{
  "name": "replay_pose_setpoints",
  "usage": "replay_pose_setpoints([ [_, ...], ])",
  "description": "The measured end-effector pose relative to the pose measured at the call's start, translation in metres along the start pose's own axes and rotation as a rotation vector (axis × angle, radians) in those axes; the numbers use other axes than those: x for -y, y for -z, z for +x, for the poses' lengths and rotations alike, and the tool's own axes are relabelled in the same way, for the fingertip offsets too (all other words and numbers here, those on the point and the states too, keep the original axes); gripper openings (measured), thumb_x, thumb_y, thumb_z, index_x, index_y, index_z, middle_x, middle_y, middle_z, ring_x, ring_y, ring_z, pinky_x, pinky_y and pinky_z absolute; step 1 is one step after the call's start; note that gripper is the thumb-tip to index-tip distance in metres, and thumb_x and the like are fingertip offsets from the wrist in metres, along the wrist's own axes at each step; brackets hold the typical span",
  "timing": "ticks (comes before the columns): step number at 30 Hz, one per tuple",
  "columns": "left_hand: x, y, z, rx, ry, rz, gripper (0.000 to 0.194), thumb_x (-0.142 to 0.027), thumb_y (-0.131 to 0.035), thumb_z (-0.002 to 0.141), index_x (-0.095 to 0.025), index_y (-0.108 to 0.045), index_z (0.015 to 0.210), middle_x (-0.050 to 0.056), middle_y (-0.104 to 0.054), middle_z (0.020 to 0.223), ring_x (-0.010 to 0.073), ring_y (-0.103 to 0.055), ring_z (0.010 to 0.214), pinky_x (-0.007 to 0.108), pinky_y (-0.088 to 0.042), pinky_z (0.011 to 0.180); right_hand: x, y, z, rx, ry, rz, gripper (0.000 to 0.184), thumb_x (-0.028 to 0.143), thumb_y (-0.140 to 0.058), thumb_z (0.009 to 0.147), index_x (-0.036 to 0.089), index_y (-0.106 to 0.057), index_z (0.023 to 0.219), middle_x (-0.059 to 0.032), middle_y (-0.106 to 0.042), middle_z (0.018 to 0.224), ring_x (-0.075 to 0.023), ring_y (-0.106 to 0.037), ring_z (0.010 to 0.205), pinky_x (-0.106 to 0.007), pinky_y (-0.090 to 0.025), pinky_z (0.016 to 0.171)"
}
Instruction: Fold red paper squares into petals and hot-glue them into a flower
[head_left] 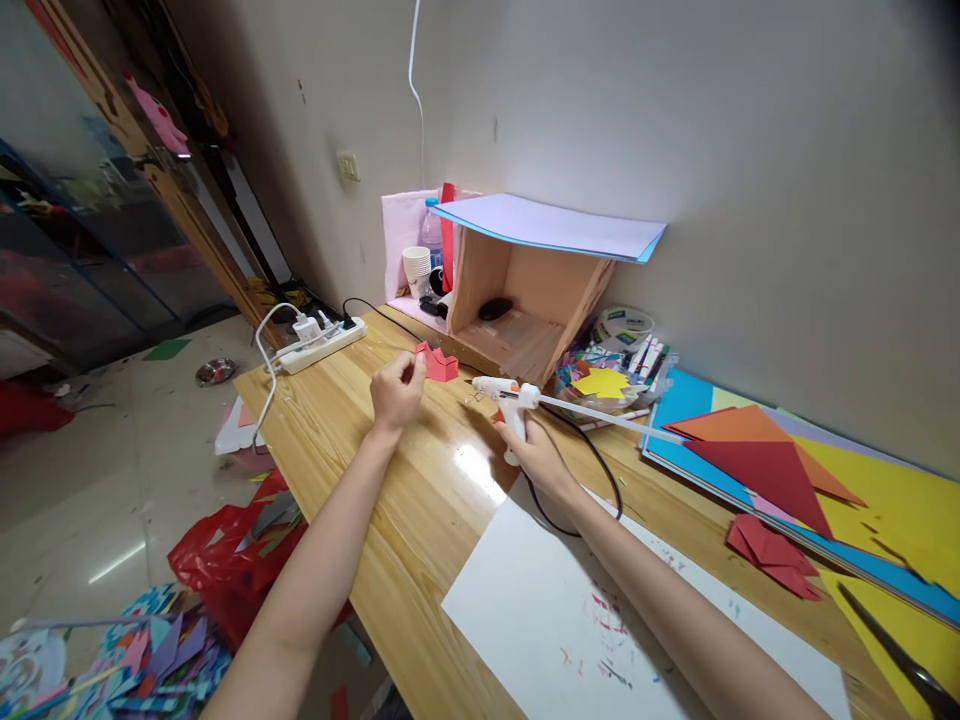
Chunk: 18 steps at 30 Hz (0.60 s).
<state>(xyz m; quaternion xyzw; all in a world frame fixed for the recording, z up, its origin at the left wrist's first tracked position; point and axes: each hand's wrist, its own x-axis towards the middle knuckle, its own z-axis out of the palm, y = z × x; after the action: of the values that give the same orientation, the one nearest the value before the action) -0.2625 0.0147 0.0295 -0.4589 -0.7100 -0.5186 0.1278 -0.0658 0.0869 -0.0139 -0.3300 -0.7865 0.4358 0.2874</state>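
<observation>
My left hand is closed in a pinch at the edge of a small piece of red folded paper above the wooden table. The paper has a zigzag upper edge. To its right, my right hand grips a white hot glue gun by its handle. The gun's nozzle points left toward the red paper, with a gap between them. A long whitish glue stick juts from the gun's back, and a black cord loops behind the wrist.
A cardboard box stands at the wall beside paper cups. A power strip lies at the left edge. White paper, coloured sheets, scissors and a basket of markers occupy the right side. A red plastic bag hangs below.
</observation>
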Motion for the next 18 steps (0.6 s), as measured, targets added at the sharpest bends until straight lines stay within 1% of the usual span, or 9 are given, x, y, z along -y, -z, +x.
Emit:
replay_pose_setpoints([
  [1,0.000,0.001,0.001,-0.015,0.030,-0.058,0.035,-0.034,-0.044,0.083,-0.018,-0.036,0.053,-0.005,-0.030,0.051,0.0086,-0.030,0.049,0.022,-0.025,0.050,0.001,-0.005,0.009,0.016,0.061,-0.053,0.025,0.035,-0.042,0.080,0.015,-0.055,0.086,-0.0043,-0.059,0.077,-0.0173,-0.053,0.068,-0.026,-0.039,0.063],
  [2,-0.001,0.002,0.001,-0.024,0.054,-0.122,0.035,-0.034,-0.044,0.083,-0.018,-0.037,0.053,-0.005,-0.031,0.051,0.0086,-0.031,0.049,0.022,-0.026,0.050,0.002,-0.011,0.019,0.003,0.112,-0.112,0.022,0.033,-0.043,0.079,0.015,-0.054,0.084,-0.0041,-0.059,0.076,-0.0173,-0.053,0.067,-0.026,-0.038,0.063],
  [4,-0.003,0.002,0.001,-0.047,0.090,-0.257,0.034,-0.034,-0.043,0.083,-0.018,-0.038,0.054,-0.004,-0.033,0.051,0.0085,-0.033,0.049,0.022,-0.027,0.050,0.005,-0.024,0.036,0.010,0.189,-0.208,0.016,0.027,-0.045,0.075,0.016,-0.054,0.083,-0.0044,-0.059,0.077,-0.0177,-0.052,0.068,-0.026,-0.037,0.063],
  [7,-0.010,0.004,-0.002,-0.145,0.130,-0.414,0.034,-0.034,-0.043,0.083,-0.018,-0.038,0.054,-0.004,-0.035,0.051,0.0084,-0.035,0.048,0.022,-0.029,0.049,0.008,-0.042,0.054,0.031,0.198,-0.293,0.015,0.023,-0.045,0.073,0.018,-0.053,0.084,-0.0049,-0.060,0.083,-0.0193,-0.052,0.074,-0.027,-0.036,0.066],
  [9,-0.017,0.005,-0.005,-0.203,0.150,-0.458,0.034,-0.034,-0.043,0.083,-0.018,-0.037,0.054,-0.004,-0.035,0.051,0.0085,-0.036,0.048,0.022,-0.030,0.049,0.010,-0.049,0.060,0.044,0.178,-0.327,0.013,0.023,-0.045,0.073,0.019,-0.053,0.083,-0.0049,-0.061,0.083,-0.0199,-0.052,0.075,-0.027,-0.036,0.066],
  [12,-0.028,0.009,-0.013,-0.240,0.168,-0.438,0.034,-0.035,-0.040,0.084,-0.019,-0.036,0.054,-0.004,-0.036,0.050,0.0089,-0.037,0.047,0.022,-0.031,0.048,0.013,-0.051,0.063,0.040,0.167,-0.316,0.015,0.021,-0.047,0.074,0.018,-0.053,0.087,-0.0064,-0.061,0.086,-0.0207,-0.053,0.077,-0.027,-0.035,0.068],
  [14,-0.034,0.011,-0.020,-0.234,0.154,-0.363,0.035,-0.036,-0.038,0.085,-0.020,-0.036,0.054,-0.003,-0.038,0.051,0.0096,-0.037,0.048,0.023,-0.032,0.048,0.016,-0.047,0.060,0.056,0.198,-0.271,0.019,0.022,-0.050,0.074,0.018,-0.054,0.092,-0.0073,-0.061,0.090,-0.0213,-0.052,0.080,-0.028,-0.035,0.071],
  [16,-0.038,0.012,-0.031,-0.223,0.110,-0.245,0.037,-0.039,-0.035,0.085,-0.021,-0.034,0.053,-0.002,-0.038,0.049,0.0107,-0.036,0.047,0.025,-0.032,0.049,0.017,-0.038,0.053,0.090,0.237,-0.222,0.025,0.026,-0.053,0.074,0.017,-0.054,0.097,-0.0073,-0.060,0.093,-0.0213,-0.051,0.085,-0.030,-0.035,0.075],
  [18,-0.042,0.012,-0.043,-0.218,0.003,-0.126,0.039,-0.042,-0.033,0.084,-0.022,-0.031,0.051,-0.002,-0.035,0.046,0.0119,-0.035,0.045,0.027,-0.033,0.049,0.016,-0.025,0.040,0.104,0.242,-0.179,0.030,0.029,-0.055,0.074,0.017,-0.053,0.101,-0.0073,-0.059,0.096,-0.0211,-0.049,0.088,-0.032,-0.036,0.078],
])
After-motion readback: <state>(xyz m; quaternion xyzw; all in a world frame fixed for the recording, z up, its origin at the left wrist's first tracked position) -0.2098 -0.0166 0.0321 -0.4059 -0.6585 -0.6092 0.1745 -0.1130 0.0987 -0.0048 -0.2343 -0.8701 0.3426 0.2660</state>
